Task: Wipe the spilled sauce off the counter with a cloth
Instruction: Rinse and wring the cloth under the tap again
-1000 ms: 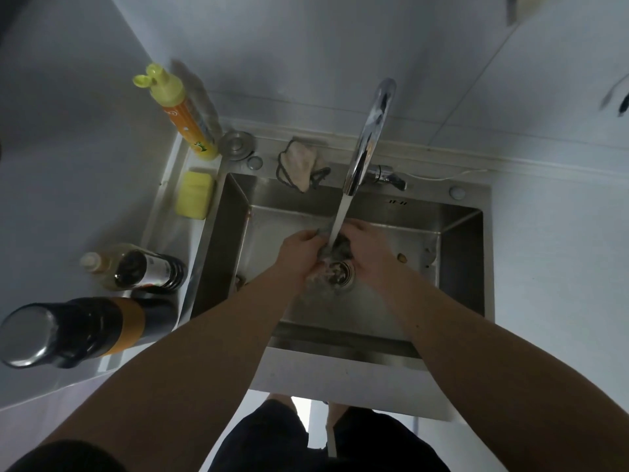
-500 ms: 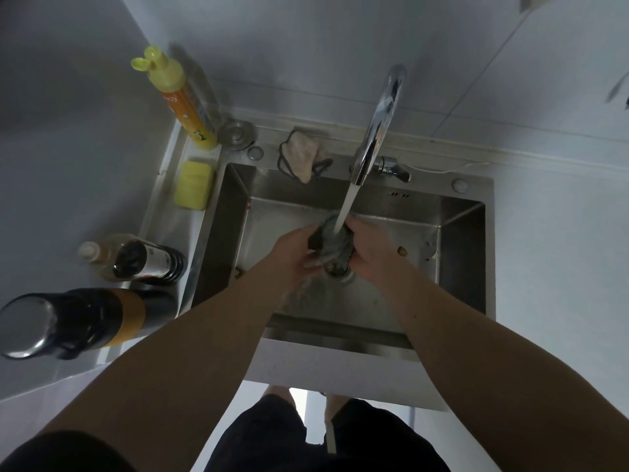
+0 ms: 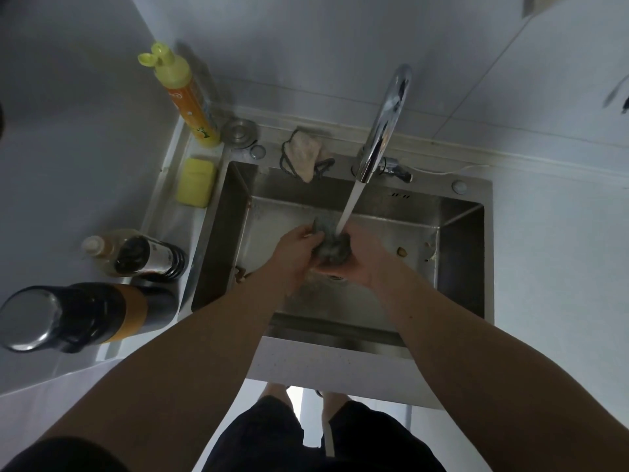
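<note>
A dark grey cloth (image 3: 329, 240) is bunched up between both my hands over the middle of the steel sink (image 3: 452, 253). My left hand (image 3: 295, 248) grips its left side and my right hand (image 3: 362, 257) cups and holds it from the right and below. Water runs from the chrome faucet (image 3: 386, 120) straight onto the cloth. No spilled sauce is visible on the counter.
Left of the sink stand a yellow-capped orange bottle (image 3: 185, 97), a yellow sponge (image 3: 196, 182), two dark sauce bottles (image 3: 143, 255) and a large black bottle (image 3: 71, 315). A beige scrubber (image 3: 306, 153) lies behind the basin. Food scraps (image 3: 402, 252) sit in the sink's right side.
Both hands have lifted the cloth up off the drain into the water stream and bunched it tighter. The camera has tilted slightly.
</note>
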Tool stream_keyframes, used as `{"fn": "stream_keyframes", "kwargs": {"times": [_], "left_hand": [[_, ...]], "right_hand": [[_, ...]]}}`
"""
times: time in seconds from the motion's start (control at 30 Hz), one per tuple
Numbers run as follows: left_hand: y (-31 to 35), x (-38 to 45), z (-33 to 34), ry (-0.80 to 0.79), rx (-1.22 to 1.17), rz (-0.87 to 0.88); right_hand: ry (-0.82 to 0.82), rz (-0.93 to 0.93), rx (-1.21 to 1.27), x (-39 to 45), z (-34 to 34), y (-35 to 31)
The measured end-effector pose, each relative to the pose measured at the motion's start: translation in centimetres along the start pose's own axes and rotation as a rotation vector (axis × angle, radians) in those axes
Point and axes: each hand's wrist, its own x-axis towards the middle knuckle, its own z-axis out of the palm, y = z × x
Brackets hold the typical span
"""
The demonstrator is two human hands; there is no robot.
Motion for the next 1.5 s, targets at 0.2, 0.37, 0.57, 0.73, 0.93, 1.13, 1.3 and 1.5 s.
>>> {"fn": "stream_keyframes", "kwargs": {"times": [0.2,0.37,0.57,0.73,0.93,1.13,1.3,1.5], "left_hand": [[0.7,0.5,-0.3,0.138,0.469,0.191],[0.6,0.8,-1.4,0.227,0.191,0.084],[-0.1,0.7,-2.5,0.295,-0.007,-0.056],[0.0,0.9,-2.2,0.217,-0.132,-0.197],[0.6,-0.4,-0.4,0.081,-0.213,-0.214],[0.9,0.3,1.3,0.058,-0.225,-0.235],[1.0,1.4,1.6,0.084,0.181,-0.01],[2.8,1.6,1.1,0.118,0.364,0.107]], "right_hand": [[0.015,-0.006,0.103,-0.4,1.4,-0.3],[0.111,-0.019,0.161,0.3,1.8,-1.0],[0.109,0.008,0.157,1.2,2.7,-0.6],[0.144,0.022,0.048,2.0,3.8,0.1],[0.302,-0.191,-0.14,3.2,4.7,0.5],[0.227,-0.204,-0.072,2.2,2.3,-0.4],[0.033,0.015,0.208,1.7,0.2,-0.1],[-0.134,0.084,0.244,1.2,0.4,-1.2]]}}
